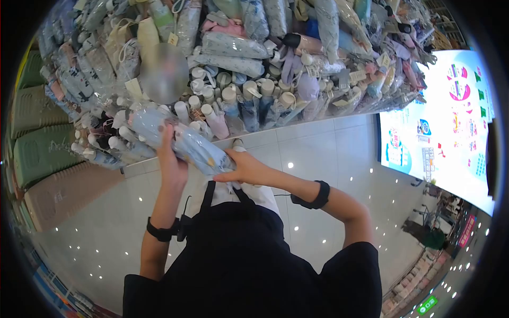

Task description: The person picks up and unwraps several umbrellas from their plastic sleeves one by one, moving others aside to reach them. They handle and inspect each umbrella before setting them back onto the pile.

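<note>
A light blue folding umbrella [197,147] in a clear plastic wrapper lies slantwise between my two hands, in front of the display's edge. My left hand [170,153] is closed around its middle, fingers pointing up along the wrapper. At the lower right end, my right hand [239,168] is closed on it, with the thumb along the near side. The upper left end reaches over several upright wrapped umbrellas [103,156], some with white caps. Parts of the umbrella are hidden behind my fingers.
A display [328,114] heaped with wrapped folding umbrellas stretches ahead of me. Green and beige storage boxes [47,151] are stacked on the left. A bright lit sign panel [437,124] stands at right. Pale glossy floor tiles [313,148] lie below.
</note>
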`<state>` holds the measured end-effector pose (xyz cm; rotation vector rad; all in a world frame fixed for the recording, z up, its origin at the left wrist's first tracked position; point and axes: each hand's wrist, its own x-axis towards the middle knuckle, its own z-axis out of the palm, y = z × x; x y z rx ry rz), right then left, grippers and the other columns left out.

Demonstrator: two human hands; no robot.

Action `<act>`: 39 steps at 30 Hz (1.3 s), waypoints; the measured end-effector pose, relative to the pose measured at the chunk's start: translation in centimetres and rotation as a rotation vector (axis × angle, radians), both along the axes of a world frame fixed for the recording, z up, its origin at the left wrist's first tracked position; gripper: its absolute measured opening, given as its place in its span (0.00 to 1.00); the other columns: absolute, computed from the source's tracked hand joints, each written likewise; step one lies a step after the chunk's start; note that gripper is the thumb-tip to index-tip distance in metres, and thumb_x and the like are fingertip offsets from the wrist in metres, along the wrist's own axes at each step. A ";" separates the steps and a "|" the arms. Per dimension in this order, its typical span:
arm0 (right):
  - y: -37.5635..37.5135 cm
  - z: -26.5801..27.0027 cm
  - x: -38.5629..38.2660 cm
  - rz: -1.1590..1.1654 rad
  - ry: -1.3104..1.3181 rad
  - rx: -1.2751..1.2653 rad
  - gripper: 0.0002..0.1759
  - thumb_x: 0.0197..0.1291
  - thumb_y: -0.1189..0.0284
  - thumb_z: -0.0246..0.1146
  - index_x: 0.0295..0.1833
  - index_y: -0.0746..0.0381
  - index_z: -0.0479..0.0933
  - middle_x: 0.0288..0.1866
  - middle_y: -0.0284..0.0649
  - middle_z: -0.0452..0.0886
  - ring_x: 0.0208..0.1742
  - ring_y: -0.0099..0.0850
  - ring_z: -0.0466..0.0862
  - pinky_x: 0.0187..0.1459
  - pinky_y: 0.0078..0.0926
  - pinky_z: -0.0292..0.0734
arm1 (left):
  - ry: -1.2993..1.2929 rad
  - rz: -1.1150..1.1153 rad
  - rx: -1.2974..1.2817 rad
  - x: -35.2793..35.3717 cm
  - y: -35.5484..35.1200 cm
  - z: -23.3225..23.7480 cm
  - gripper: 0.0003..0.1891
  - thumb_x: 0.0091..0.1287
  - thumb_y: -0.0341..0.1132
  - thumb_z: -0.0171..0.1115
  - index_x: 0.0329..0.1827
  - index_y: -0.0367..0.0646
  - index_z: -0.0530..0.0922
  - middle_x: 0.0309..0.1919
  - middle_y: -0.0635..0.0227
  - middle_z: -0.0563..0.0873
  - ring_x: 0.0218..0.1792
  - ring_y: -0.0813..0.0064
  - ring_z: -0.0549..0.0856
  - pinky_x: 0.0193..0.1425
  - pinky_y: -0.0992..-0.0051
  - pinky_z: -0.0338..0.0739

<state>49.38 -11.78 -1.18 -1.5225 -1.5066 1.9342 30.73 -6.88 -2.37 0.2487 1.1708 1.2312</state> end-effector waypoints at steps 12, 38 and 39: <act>-2.5 -0.7 0.2 -0.012 0.063 0.004 0.29 0.51 0.57 0.64 0.49 0.69 0.70 0.27 0.45 0.80 0.25 0.32 0.82 0.28 0.28 0.77 | -0.132 -0.198 -0.011 3.1 -4.6 0.4 0.19 0.65 0.47 0.55 0.47 0.39 0.70 0.35 0.68 0.78 0.38 0.75 0.78 0.46 0.74 0.73; -13.7 -1.2 5.0 -0.264 -0.515 1.199 0.35 0.39 0.74 0.67 0.58 0.58 0.66 0.61 0.44 0.68 0.65 0.43 0.65 0.66 0.50 0.52 | -0.802 -1.220 -0.491 5.7 -14.6 3.7 0.30 0.66 0.59 0.45 0.52 0.38 0.68 0.31 0.62 0.80 0.25 0.74 0.81 0.33 0.75 0.77; -14.4 -2.0 5.5 -0.323 -0.480 1.178 0.35 0.40 0.74 0.67 0.58 0.58 0.65 0.60 0.45 0.69 0.64 0.45 0.66 0.66 0.49 0.53 | -0.674 -1.268 -0.479 6.6 -14.7 3.7 0.33 0.66 0.62 0.40 0.53 0.38 0.68 0.31 0.61 0.80 0.26 0.73 0.80 0.34 0.74 0.76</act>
